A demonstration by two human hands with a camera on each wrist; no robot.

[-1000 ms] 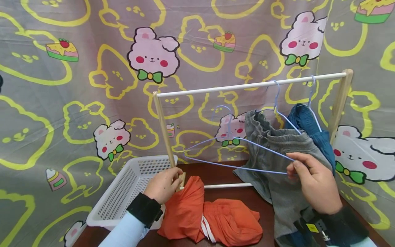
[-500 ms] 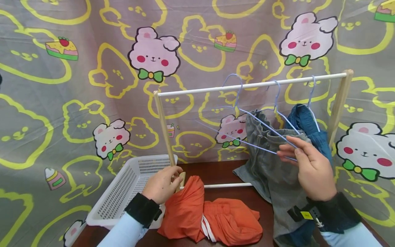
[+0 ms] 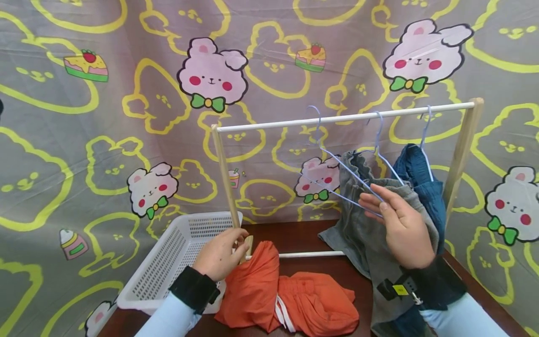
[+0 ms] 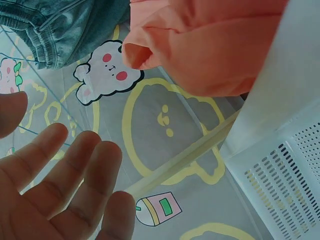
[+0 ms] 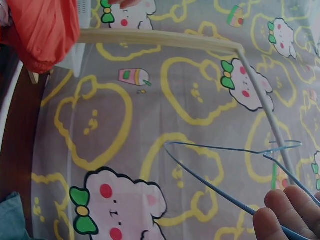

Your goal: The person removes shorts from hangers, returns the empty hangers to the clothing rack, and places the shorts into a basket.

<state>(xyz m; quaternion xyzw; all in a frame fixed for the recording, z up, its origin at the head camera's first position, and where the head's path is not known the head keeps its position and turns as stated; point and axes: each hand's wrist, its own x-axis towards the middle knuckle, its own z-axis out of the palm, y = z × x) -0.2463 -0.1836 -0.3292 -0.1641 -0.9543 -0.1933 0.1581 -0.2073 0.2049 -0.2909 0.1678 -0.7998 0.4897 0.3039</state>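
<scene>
My right hand [image 3: 397, 224] pinches the right end of a blue wire hanger [image 3: 345, 167] between thumb and fingers. The hanger is bare and tilted, its hook up at the white rail [image 3: 273, 124] of a small clothes rack. In the right wrist view, the hanger's lower wire [image 5: 215, 188] runs to the fingertips [image 5: 280, 202]. My left hand [image 3: 221, 252] is beside the rack's left wooden post [image 3: 225, 173], fingers loosely bent and nothing in them, as the left wrist view shows. Below lies a bunched orange garment [image 3: 316, 299] with white stripes.
Grey trousers [image 3: 358, 224] and a blue garment [image 3: 431, 192] hang from hangers at the rail's right side. A white perforated basket [image 3: 147, 262] stands on the left of the brown table [image 3: 294, 229]. A patterned curtain [image 3: 269, 47] closes off the back.
My right hand has raised the hanger from below the rail until its hook reached the rail, then shifted left. My left hand stays by the post.
</scene>
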